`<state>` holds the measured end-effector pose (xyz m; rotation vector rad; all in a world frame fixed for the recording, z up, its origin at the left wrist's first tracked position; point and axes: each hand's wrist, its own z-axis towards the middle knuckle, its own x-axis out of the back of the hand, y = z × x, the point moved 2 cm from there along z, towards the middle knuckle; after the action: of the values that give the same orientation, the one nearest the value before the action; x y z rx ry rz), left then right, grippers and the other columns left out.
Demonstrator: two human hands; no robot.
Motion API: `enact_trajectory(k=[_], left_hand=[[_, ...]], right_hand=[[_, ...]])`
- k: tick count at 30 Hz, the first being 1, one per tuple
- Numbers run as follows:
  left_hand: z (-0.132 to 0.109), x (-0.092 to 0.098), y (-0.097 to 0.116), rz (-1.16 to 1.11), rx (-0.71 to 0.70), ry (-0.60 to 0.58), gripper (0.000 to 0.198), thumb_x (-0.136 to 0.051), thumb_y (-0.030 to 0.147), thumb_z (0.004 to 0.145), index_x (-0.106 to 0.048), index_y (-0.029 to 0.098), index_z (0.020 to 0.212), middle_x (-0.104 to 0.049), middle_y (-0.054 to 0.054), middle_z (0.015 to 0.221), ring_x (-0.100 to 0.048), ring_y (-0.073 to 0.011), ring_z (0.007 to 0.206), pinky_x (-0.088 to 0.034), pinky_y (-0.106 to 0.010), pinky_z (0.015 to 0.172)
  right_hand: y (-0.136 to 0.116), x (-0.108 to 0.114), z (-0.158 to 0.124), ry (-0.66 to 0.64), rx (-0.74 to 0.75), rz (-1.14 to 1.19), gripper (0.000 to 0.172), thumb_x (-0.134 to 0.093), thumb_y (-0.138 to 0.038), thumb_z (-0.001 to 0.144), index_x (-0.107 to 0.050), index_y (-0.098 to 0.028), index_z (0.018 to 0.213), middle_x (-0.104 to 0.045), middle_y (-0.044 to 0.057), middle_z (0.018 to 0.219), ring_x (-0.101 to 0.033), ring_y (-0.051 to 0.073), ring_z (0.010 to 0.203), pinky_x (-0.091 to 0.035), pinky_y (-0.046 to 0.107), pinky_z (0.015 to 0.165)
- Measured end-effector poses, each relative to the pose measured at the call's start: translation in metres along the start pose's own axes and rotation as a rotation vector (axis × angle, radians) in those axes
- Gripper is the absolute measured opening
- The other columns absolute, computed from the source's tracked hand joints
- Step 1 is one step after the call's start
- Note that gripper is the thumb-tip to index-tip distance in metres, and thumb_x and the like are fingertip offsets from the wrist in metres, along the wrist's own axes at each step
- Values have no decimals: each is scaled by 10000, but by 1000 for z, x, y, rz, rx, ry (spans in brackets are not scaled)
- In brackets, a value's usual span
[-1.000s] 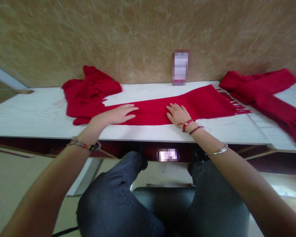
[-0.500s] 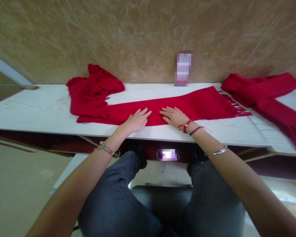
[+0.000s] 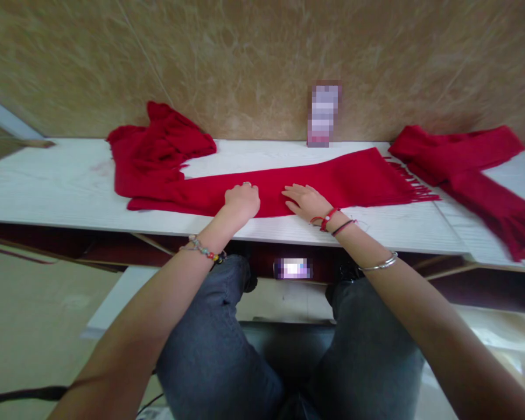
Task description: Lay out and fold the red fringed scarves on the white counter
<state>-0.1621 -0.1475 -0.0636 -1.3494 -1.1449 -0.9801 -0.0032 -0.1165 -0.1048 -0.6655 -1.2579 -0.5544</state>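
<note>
A red scarf (image 3: 301, 175) lies lengthwise along the white tabletop, its right part spread flat with fringe at the end and its left part bunched in a crumpled heap. My left hand (image 3: 244, 200) rests on the scarf's middle, fingers curled under into a fist. Its fingertips are hidden, so whether it pinches the cloth or something small does not show. My right hand (image 3: 307, 202) lies palm down on the same scarf a little to the right, fingers stretched out and holding nothing.
Another red fringed scarf (image 3: 464, 160) lies folded over at the table's right. The white tabletop (image 3: 61, 181) runs along a brown marbled wall (image 3: 245, 70). A blurred-out rectangular item (image 3: 324, 115) stands against the wall. Under the table edge lies a second blurred item (image 3: 293, 268).
My left hand has gone from spread fingers to a curled fist on the scarf. My right hand stays almost in place. The whole view has shifted slightly.
</note>
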Motion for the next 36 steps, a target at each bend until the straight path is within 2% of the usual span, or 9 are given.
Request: enact_trajectory(k=[3, 9, 15, 19, 21, 24, 26, 28, 36], left_hand=[[-6, 5, 8, 49, 96, -36, 414, -319, 120, 872, -588, 80, 1185, -579, -196, 1205, -549, -301, 1131, -405, -442, 937], [-12, 3, 28, -12, -208, -68, 536, -290, 126, 884, -320, 87, 1418, -337, -171, 1463, -382, -248, 1316, -341, -362, 1047], [-8, 4, -6, -55, 318, -273, 538, -322, 203, 890, -340, 76, 1412, -347, -198, 1446, -394, -368, 1287, -337, -564, 1018], [-6, 1, -23, -27, 401, -220, 517, -263, 312, 932, -553, 18, 1242, -518, -209, 1312, -478, -390, 1203, -269, -591, 1035], [-6, -1, -21, -5, 357, -126, 559, -243, 367, 940, -507, 15, 1286, -477, -220, 1349, -427, -387, 1250, -228, -580, 1060], [-5, -5, -7, -36, 71, 75, 550, -225, 382, 947, -354, 111, 1408, -281, -156, 1493, -240, -334, 1375, -166, -556, 1099], [-3, -11, 3, -116, -147, 83, 535, -202, 375, 952, -287, 179, 1443, -186, -89, 1536, -164, -289, 1406, -162, -532, 1112], [0, -18, 7, -202, -213, -10, 548, -175, 405, 951, -211, 224, 1467, -129, -48, 1551, -125, -284, 1415, -175, -534, 1109], [9, -21, -19, -256, 261, -146, 699, -158, 543, 900, -145, 155, 1482, -65, -152, 1544, -107, -411, 1387, -207, -612, 1062]], right_hand=[[-1, 2, 0, -5, -10, 3, 433, -384, -263, 915, -508, -148, 1313, -453, 92, 1408, -390, 231, 1307, -292, 440, 1082], [-2, 2, 1, -20, -8, 6, 440, -376, -259, 916, -495, -141, 1323, -447, 98, 1413, -371, 235, 1318, -289, 449, 1081], [-1, 2, 0, -20, -12, 14, 434, -380, -262, 919, -496, -155, 1323, -443, 90, 1417, -375, 227, 1316, -288, 443, 1082], [-1, 3, -1, -11, -10, 19, 435, -381, -262, 916, -501, -151, 1319, -445, 88, 1415, -373, 233, 1316, -298, 445, 1078], [-1, 3, -1, -7, -6, 24, 435, -379, -261, 915, -505, -145, 1315, -451, 90, 1411, -379, 238, 1312, -301, 453, 1075], [-1, 2, 0, 1, -7, 29, 435, -378, -257, 913, -509, -142, 1311, -457, 92, 1405, -387, 241, 1306, -305, 456, 1072], [-1, 2, 0, 6, -12, 27, 435, -381, -253, 912, -507, -142, 1313, -460, 93, 1403, -390, 239, 1304, -306, 452, 1072], [-1, 2, 0, 3, -18, 18, 437, -383, -249, 911, -503, -139, 1317, -457, 95, 1405, -387, 239, 1307, -303, 446, 1074], [-2, 4, -2, -12, -64, 3, 448, -382, -263, 917, -486, -129, 1332, -429, 105, 1425, -369, 247, 1320, -286, 437, 1088]])
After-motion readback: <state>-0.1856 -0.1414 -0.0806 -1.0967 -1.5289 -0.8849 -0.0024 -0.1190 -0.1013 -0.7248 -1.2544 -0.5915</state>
